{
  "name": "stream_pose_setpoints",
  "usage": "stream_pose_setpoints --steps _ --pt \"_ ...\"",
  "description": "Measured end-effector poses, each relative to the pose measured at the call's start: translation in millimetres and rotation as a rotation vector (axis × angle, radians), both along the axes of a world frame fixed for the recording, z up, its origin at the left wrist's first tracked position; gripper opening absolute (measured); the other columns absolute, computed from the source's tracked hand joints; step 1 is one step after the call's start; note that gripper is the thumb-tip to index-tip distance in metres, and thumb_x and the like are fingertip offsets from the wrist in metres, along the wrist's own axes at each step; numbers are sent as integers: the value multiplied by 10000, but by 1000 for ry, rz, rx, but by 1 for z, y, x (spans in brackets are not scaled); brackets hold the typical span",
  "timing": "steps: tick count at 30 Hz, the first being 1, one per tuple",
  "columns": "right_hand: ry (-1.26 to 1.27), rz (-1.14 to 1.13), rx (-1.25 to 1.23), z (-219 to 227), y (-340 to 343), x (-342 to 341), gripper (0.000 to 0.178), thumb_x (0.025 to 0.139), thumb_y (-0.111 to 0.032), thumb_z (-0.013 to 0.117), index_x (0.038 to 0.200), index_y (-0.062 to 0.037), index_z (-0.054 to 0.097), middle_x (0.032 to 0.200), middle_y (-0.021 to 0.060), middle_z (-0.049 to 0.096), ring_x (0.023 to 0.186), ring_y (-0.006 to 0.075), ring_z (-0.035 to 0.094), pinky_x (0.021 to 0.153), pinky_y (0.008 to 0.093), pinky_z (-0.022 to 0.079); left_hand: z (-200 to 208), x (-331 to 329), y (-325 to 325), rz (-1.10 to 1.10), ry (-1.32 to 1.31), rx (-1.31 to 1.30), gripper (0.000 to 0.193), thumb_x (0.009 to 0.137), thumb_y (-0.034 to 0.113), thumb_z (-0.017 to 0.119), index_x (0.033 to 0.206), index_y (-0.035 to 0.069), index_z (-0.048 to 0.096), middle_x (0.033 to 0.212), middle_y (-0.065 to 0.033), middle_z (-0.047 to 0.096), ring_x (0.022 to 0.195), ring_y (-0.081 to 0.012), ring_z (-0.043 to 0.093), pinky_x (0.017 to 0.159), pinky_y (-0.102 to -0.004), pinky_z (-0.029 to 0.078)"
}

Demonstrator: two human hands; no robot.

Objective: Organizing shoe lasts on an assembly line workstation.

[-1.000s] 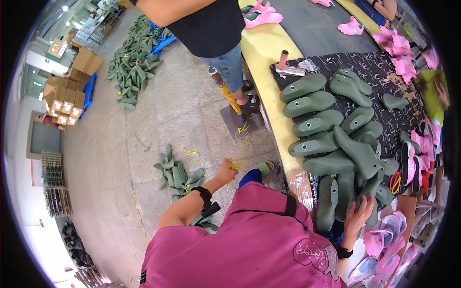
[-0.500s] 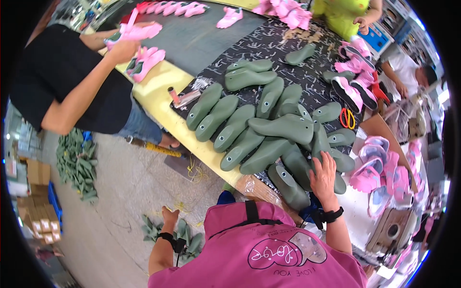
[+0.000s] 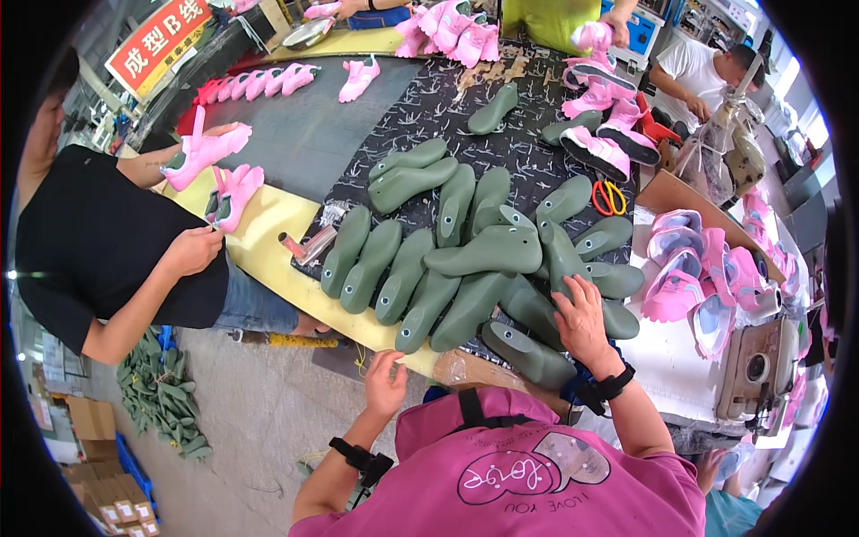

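Observation:
Dark green shoe lasts lie in a loose pile on the worktable before me. My right hand (image 3: 583,320) rests over the right side of the pile, fingers spread against a steeply angled last (image 3: 562,258). Another last (image 3: 528,352) lies just left of that wrist, at the near edge. Across the pile's top sits a sideways last (image 3: 488,251). My left hand (image 3: 386,383) is off the table's near edge, empty, its fingers loosely bent and apart. Closest to it is the last (image 3: 427,313) whose end points toward the edge.
Red-and-yellow scissors (image 3: 609,199) lie right of the pile. Pink shoes (image 3: 680,268) fill the right side, beside a beige machine (image 3: 761,367). At left a co-worker in black (image 3: 116,242) handles a pink shoe (image 3: 208,152). More lasts (image 3: 161,394) are heaped on the floor.
My left hand has risen from above the floor to the table's near edge. My right hand stays on the lasts. The whole view has shifted, and the co-worker's lower hand has dropped from the shoe.

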State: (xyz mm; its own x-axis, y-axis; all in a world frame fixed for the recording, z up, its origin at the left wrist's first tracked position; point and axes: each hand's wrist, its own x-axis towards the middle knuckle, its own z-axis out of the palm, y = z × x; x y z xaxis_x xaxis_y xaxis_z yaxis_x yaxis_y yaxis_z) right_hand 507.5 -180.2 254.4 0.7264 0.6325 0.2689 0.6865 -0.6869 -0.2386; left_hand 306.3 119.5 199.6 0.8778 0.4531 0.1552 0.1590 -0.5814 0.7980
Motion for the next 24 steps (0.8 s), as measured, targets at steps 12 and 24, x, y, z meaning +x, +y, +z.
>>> stream_pose_setpoints --steps 12,24 --pt "-13 -2 9 -2 -1 3 348 691 -58 647 1035 -47 592 1213 191 453 1188 385 383 1013 494 301 30 114 -51 -413 -250 143 291 730 32 624 1011 21 554 1031 -150 550 960 -336 536 826 -391 429" --pt "-52 25 66 -6 -1 -4 337 684 -70 639 1018 -36 607 1201 194 470 1167 383 404 1012 505 300 0 220 -32 -364 43 358 735 651 140 709 1268 -7 337 1143 -202 505 1085 -360 481 930 -447 347"
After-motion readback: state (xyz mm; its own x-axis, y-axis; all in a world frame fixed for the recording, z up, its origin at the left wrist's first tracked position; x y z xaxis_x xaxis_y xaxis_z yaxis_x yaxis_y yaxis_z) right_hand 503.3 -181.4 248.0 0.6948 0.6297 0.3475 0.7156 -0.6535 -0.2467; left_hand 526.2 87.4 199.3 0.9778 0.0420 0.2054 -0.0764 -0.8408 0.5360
